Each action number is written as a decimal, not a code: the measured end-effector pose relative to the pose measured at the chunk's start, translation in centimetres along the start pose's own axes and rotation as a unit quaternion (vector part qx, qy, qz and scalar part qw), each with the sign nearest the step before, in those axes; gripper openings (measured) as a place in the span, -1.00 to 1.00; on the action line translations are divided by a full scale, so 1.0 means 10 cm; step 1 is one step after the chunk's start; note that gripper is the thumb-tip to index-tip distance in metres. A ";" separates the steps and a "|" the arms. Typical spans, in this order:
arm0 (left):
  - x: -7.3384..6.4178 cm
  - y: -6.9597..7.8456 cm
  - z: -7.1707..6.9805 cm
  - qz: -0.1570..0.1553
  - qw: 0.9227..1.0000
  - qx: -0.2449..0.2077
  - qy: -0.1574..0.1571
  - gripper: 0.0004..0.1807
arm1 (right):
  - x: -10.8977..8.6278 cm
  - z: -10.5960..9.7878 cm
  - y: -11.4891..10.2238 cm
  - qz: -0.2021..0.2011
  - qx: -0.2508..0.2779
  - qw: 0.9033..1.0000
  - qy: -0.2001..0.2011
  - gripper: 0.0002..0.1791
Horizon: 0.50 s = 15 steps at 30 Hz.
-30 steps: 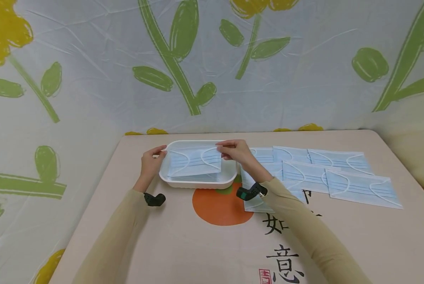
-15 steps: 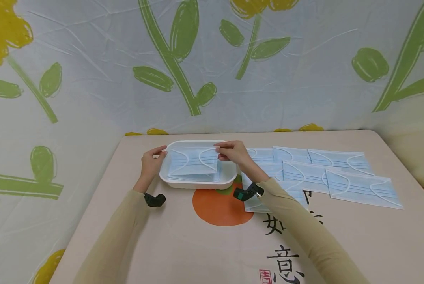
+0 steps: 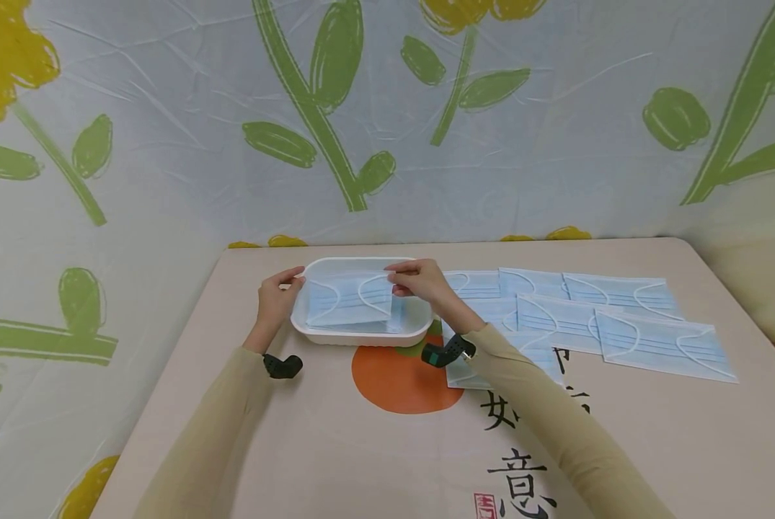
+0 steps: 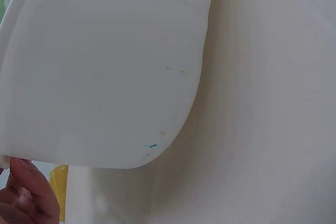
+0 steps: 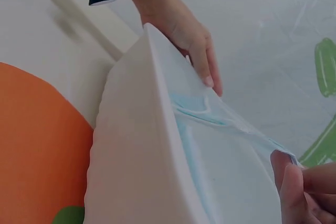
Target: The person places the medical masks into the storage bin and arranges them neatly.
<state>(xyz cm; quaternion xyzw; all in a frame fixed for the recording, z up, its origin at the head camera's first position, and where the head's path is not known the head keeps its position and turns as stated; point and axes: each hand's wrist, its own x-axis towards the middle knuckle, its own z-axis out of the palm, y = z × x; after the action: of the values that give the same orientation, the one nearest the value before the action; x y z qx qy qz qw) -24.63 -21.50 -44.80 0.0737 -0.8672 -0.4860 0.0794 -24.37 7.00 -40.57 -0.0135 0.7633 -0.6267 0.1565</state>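
Note:
At the left end of a white plastic tray [image 3: 361, 339], my left hand [image 3: 274, 297] pinches the rim between thumb and fingers. The left wrist view shows that hand [image 4: 30, 192] low at the tray's wall [image 4: 105, 77]. My right hand [image 3: 421, 280] pinches the upper right corner of a light blue face mask [image 3: 348, 299] with white ear loops. This mask hangs over the tray's inside, its lower edge over other blue mask material [image 3: 397, 317] lying there. In the right wrist view the mask [image 5: 247, 135] stretches slanting from the right fingers [image 5: 294, 195] into the tray.
Several more face masks [image 3: 666, 342] lie overlapping on the table [image 3: 335, 461] to the right of the tray, some partly under my right forearm. The tabletop bears a printed orange circle [image 3: 400, 382] and black characters. A flowered cloth [image 3: 491, 180] hangs behind.
My right hand has moved a little left and down, bringing the mask lower and further left into the tray. The left hand stays on the rim, and the tray has not moved.

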 end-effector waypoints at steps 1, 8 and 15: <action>0.00 0.00 0.00 -0.001 1.000 -0.001 0.000 -0.67 | 0.00 0.00 0.00 0.000 -0.005 1.000 0.000 -0.66; 0.00 0.01 0.01 -0.009 1.000 -0.002 -0.001 -0.66 | 0.03 0.04 0.02 0.000 -0.008 1.000 -0.002 -0.66; 0.00 -0.01 0.01 -0.006 1.000 -0.003 0.000 -0.66 | 0.02 0.06 0.00 0.007 -0.012 1.000 -0.002 -0.66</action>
<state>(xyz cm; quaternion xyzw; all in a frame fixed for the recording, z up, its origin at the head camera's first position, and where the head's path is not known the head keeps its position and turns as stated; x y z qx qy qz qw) -24.69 -21.47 -44.89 0.0790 -0.8653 -0.4890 0.0769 -24.43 6.41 -40.67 -0.0116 0.7705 -0.6164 0.1623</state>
